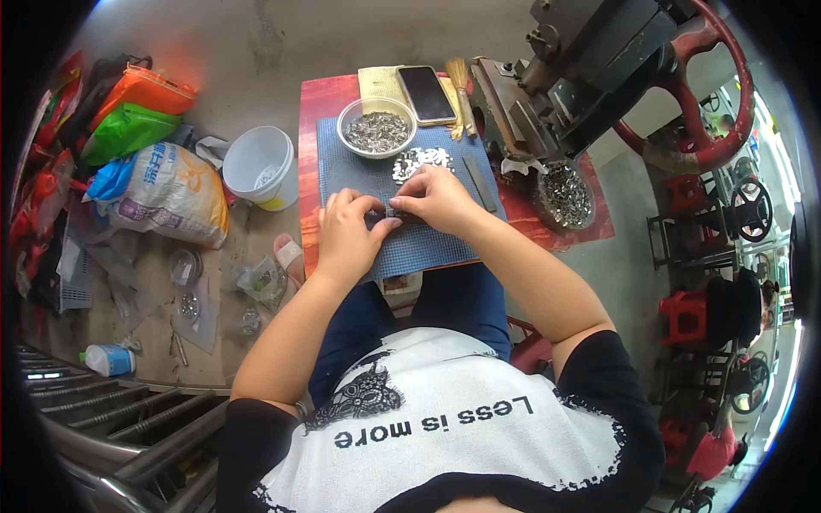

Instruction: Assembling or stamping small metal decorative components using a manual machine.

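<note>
Over the blue ribbed mat [436,242], my left hand [346,229] and my right hand [438,198] meet with thumbs and forefingers pinched close together. Between the fingertips is a small dark piece, too small to name and partly covered by the fingers. Just beyond my right hand lies a pile of small white pieces [419,162]. Behind it, a clear round bowl [344,128] holds many small metal parts [376,132]. To the right of my right hand, a flat dark grey bar [480,183] rests on the mat.
A phone [427,94] lies on a yellow cloth [378,83] beside a straw brush [459,75]. At right stand a dark press [590,68] with a red handwheel [684,128] and a container of metal parts [566,197]. A white bucket [259,162] and sacks [171,188] stand left.
</note>
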`<state>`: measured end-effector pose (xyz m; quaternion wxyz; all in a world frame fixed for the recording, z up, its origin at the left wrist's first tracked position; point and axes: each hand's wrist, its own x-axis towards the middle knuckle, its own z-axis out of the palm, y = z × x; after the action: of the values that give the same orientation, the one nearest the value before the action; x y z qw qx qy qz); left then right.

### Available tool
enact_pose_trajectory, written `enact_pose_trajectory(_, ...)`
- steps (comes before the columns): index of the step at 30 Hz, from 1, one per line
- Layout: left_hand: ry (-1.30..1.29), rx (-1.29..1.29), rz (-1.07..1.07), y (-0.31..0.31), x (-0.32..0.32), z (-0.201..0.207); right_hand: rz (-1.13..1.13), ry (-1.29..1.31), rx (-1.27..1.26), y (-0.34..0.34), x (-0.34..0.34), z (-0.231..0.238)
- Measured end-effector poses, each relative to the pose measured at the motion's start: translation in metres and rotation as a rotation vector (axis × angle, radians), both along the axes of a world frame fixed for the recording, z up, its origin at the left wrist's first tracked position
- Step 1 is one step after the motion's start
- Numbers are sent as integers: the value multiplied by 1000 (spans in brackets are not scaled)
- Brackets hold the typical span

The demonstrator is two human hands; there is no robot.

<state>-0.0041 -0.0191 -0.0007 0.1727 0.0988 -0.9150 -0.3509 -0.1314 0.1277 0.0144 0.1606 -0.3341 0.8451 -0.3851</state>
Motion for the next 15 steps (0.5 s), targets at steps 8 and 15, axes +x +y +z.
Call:
enact_pose_trajectory(8, 71, -46, 86, 12, 5, -10, 45, 190, 165, 2, 7, 7)
enact_pose_trajectory(15, 66, -46, 128, 13, 5, -10, 101, 194, 172, -1, -1, -1)
